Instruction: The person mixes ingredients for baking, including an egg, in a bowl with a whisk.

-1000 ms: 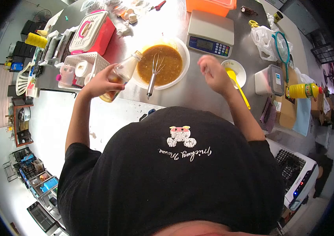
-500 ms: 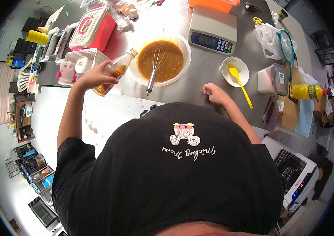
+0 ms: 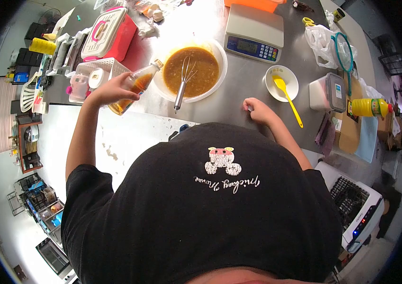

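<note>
My left hand point(image 3: 111, 91) is wrapped around a clear bottle point(image 3: 142, 84) holding amber-brown liquid. The bottle leans with its open mouth toward the white bowl point(image 3: 223, 78), close to its left rim. Brown batter point(image 3: 196, 61) fills much of the bowl, and a metal whisk point(image 3: 181, 90) rests in it with its handle over the near rim. At the table's near edge, my right hand point(image 3: 260, 112) is closed, with a small pale bit at its fingertips that I cannot make out. Beyond it, a small white bowl point(image 3: 273, 89) holds a yellow spatula point(image 3: 290, 105).
A digital scale point(image 3: 254, 28) stands behind the small bowl. To the left are a red box with a white lid point(image 3: 108, 35) and a white basket point(image 3: 111, 66). On the right stand a lidded plastic container point(image 3: 326, 94), a yellow oil bottle point(image 3: 369, 108) and a teal-rimmed strainer point(image 3: 342, 49).
The view has shifted slightly, so table items sit a little up and left. Both hands keep nearly the same places, and the bottle stays tilted beside the bowl.
</note>
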{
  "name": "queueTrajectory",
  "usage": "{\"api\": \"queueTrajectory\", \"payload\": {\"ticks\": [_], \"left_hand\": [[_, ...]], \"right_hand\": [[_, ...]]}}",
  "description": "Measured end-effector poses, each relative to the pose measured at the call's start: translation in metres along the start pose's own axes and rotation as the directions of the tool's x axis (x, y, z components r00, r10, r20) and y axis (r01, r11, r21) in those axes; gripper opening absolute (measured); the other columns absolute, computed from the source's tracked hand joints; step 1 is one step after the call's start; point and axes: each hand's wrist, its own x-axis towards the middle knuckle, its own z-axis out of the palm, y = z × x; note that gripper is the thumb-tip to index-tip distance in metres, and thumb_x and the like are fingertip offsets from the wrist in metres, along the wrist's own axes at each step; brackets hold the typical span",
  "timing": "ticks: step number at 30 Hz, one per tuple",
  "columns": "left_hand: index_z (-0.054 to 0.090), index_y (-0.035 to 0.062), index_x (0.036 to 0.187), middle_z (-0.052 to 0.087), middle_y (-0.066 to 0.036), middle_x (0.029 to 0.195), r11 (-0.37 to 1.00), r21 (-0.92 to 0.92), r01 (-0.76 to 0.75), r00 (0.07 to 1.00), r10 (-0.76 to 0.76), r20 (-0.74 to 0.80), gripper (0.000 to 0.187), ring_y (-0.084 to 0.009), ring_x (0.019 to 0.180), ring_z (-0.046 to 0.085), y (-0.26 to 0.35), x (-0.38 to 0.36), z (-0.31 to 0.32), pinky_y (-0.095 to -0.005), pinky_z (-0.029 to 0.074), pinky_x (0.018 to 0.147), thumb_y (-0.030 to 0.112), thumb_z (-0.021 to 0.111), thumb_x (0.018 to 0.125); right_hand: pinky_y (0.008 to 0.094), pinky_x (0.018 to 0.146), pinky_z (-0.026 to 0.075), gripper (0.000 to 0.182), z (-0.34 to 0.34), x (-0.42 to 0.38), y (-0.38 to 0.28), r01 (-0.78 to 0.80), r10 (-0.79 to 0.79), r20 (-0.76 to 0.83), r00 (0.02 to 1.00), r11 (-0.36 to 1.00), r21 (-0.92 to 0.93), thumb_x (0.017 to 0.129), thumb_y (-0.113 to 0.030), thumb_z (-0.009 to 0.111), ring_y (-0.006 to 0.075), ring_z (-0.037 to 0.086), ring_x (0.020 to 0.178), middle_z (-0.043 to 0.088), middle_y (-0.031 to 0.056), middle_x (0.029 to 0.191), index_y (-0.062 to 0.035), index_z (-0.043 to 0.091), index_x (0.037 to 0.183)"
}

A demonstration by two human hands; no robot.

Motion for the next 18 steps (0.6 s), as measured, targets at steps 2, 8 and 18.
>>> {"api": "queueTrajectory", "payload": {"ticks": [2, 8, 18], "left_hand": [[0.032, -0.0013, 0.134, 0.051, -0.023, 0.119, 1.000, -0.009, 0.011, 1.000, -0.011, 0.013, 0.097, -0.0283, 0.109, 0.051, 0.002, 0.000, 0.000, -0.0345, 0.037, 0.095, 0.031, 0.080, 0.056], [0.032, -0.0015, 0.134, 0.051, -0.023, 0.119, 1.000, 0.006, 0.012, 0.999, -0.012, 0.030, 0.098, -0.0283, 0.109, 0.051, 0.001, 0.003, -0.003, -0.0341, 0.037, 0.095, 0.032, 0.080, 0.056], [0.031, -0.0022, 0.134, 0.051, -0.023, 0.118, 1.000, 0.011, 0.023, 0.999, -0.023, 0.030, 0.098, -0.0274, 0.107, 0.052, -0.002, 0.007, -0.007, -0.0339, 0.039, 0.093, 0.031, 0.080, 0.057]], "right_hand": [[0.0330, 0.070, 0.039, 0.024, 0.003, 0.002, 0.007, 0.094, -0.093, -0.038, 0.995, 0.995, 0.035, 0.056, 0.007, 0.041, 0.0280, 0.049, 0.082, 0.051, 0.0132, 0.081, -0.0031, 0.046, 0.077], [0.0327, 0.067, 0.039, 0.024, 0.003, 0.002, 0.007, 0.056, -0.054, -0.043, 0.998, 0.998, 0.035, 0.056, 0.007, 0.042, 0.0274, 0.048, 0.078, 0.050, 0.0133, 0.077, -0.0027, 0.046, 0.077], [0.0298, 0.064, 0.035, 0.027, -0.001, 0.000, -0.009, -0.020, 0.023, -0.034, 0.999, 0.997, 0.068, 0.052, 0.011, 0.037, 0.0211, 0.043, 0.073, 0.046, 0.0085, 0.075, -0.0040, 0.043, 0.073]]}}
